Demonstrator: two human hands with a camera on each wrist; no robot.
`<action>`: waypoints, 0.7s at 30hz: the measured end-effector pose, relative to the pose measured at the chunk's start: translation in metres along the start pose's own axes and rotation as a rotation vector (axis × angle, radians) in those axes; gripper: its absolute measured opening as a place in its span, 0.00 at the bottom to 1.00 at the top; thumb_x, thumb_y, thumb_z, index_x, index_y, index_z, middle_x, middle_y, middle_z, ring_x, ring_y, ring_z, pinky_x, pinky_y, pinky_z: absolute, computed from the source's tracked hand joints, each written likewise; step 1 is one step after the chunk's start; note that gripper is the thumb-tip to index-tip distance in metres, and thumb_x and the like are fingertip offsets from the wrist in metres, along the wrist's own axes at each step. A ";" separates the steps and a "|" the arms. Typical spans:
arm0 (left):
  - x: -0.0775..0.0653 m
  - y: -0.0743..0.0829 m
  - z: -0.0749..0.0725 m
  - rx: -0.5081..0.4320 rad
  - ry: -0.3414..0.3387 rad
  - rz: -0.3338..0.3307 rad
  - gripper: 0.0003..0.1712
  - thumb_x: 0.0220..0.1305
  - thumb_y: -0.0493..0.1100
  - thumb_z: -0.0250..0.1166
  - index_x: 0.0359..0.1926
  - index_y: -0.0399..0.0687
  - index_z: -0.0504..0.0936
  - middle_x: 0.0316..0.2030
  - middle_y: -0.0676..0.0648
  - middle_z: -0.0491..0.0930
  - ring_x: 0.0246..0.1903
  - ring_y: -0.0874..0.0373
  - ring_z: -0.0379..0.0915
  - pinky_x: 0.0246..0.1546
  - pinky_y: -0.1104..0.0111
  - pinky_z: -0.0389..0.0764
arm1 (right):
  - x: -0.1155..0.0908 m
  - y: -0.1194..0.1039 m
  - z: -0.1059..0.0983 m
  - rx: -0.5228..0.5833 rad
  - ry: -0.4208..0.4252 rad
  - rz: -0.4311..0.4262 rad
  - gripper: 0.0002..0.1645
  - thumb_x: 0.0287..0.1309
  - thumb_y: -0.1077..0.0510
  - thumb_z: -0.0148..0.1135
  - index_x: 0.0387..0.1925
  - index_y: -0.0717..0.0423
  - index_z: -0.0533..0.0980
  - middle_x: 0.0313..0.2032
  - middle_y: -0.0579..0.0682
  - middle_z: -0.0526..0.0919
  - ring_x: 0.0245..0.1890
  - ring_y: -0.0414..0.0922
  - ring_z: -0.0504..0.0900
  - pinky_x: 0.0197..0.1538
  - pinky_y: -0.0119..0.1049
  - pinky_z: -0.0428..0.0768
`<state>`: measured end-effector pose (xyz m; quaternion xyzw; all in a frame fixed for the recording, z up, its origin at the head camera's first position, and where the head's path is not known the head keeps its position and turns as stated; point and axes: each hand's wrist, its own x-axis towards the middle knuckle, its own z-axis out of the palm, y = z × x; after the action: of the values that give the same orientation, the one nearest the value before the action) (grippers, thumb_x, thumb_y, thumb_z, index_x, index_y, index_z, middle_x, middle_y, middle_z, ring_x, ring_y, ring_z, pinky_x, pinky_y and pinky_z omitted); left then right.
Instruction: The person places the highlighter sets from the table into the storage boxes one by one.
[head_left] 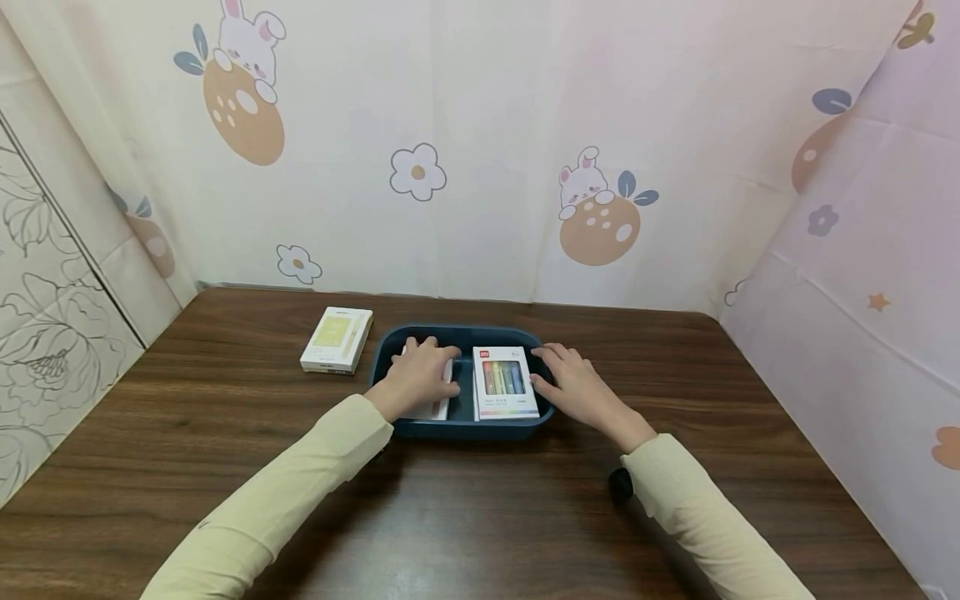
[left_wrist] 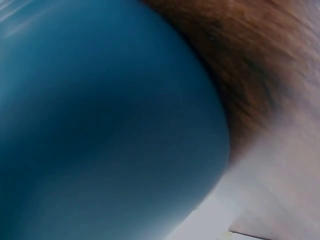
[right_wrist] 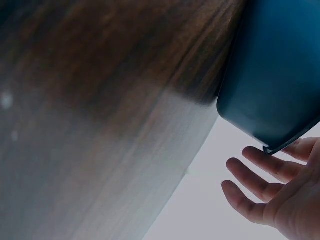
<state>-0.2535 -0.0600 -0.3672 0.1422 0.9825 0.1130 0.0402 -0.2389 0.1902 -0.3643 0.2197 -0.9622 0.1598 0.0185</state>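
Note:
A dark blue tray (head_left: 461, 429) holds two white boxes lying flat side by side. My left hand (head_left: 420, 375) is over the left white box (head_left: 438, 410), its fingers spread and covering most of it; the thumb lies by the box's right edge. In the right half lies a white crayon box (head_left: 504, 402) with a picture of coloured sticks. My right hand (head_left: 577, 387) is at the tray's right rim, its fingertips beside the crayon box. In the right wrist view the right fingers (right_wrist: 250, 182) are loosely extended near the tray's corner. The left wrist view shows only the tray's blue wall (left_wrist: 110, 125), blurred.
A white and yellow box (head_left: 337, 340) lies on the brown wooden table (head_left: 480, 517), left of the tray. A patterned curtain (head_left: 480, 233) hangs behind the table's far edge and along the right. A dark round object (head_left: 621, 485) is by the right cuff.

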 end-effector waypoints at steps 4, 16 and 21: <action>0.001 0.000 0.000 0.004 -0.006 0.000 0.31 0.54 0.56 0.63 0.60 0.58 0.71 0.55 0.41 0.69 0.53 0.40 0.61 0.47 0.39 0.68 | 0.000 -0.001 0.000 -0.002 0.000 -0.001 0.30 0.63 0.46 0.47 0.61 0.59 0.64 0.61 0.59 0.65 0.61 0.58 0.64 0.59 0.60 0.62; 0.001 -0.002 0.006 -0.011 0.006 0.001 0.33 0.53 0.59 0.63 0.60 0.58 0.70 0.56 0.41 0.67 0.51 0.41 0.63 0.45 0.41 0.70 | 0.000 0.000 0.000 -0.008 0.002 -0.005 0.30 0.64 0.46 0.47 0.61 0.59 0.64 0.61 0.60 0.65 0.61 0.58 0.64 0.59 0.59 0.62; 0.001 -0.003 0.006 -0.006 0.002 0.012 0.33 0.54 0.60 0.62 0.61 0.57 0.69 0.56 0.41 0.66 0.51 0.42 0.64 0.45 0.42 0.72 | 0.000 -0.001 0.000 -0.006 0.002 -0.003 0.30 0.64 0.47 0.47 0.61 0.59 0.64 0.61 0.60 0.65 0.61 0.58 0.63 0.59 0.59 0.62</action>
<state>-0.2543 -0.0616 -0.3735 0.1480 0.9813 0.1165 0.0389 -0.2386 0.1898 -0.3638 0.2211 -0.9623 0.1570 0.0204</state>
